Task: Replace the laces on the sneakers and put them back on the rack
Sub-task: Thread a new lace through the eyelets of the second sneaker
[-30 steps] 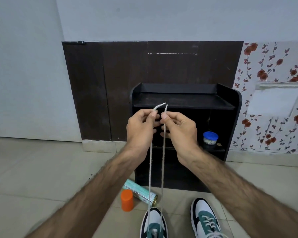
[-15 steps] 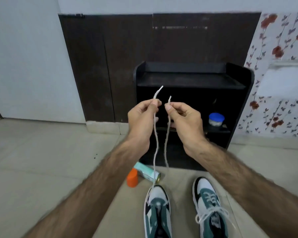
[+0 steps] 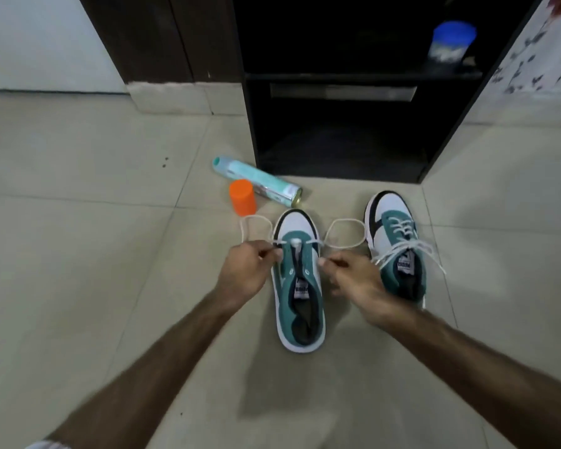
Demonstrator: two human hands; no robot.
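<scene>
**Lacing begins at the toe of the left-hand sneaker**

Both hands are now down at floor level, having dropped from chest height in front of the rack, where they were holding the two lace ends up side by side. One sneaker (image 3: 300,280) is sitting on the tiled floor (image 3: 78,254) with its lace (image 3: 344,233) running through the lowest eyelets only. The left hand (image 3: 246,273) is pinching one end just beside the shoe, and the right hand (image 3: 353,280) is pinching the other, each end looping out loosely toward the toe. The second sneaker (image 3: 395,244) is standing alongside, already laced, in front of the black rack (image 3: 337,92). A spray can (image 3: 256,183) and an orange cap (image 3: 242,197) are lying near the shoes; a blue-lidded jar (image 3: 450,43) is sitting on a rack shelf. Uneven pulling is the likely risk: one end could be running short, or slipping back out of its eyelet, and the slack loops could be twisting before the next crossing.
</scene>
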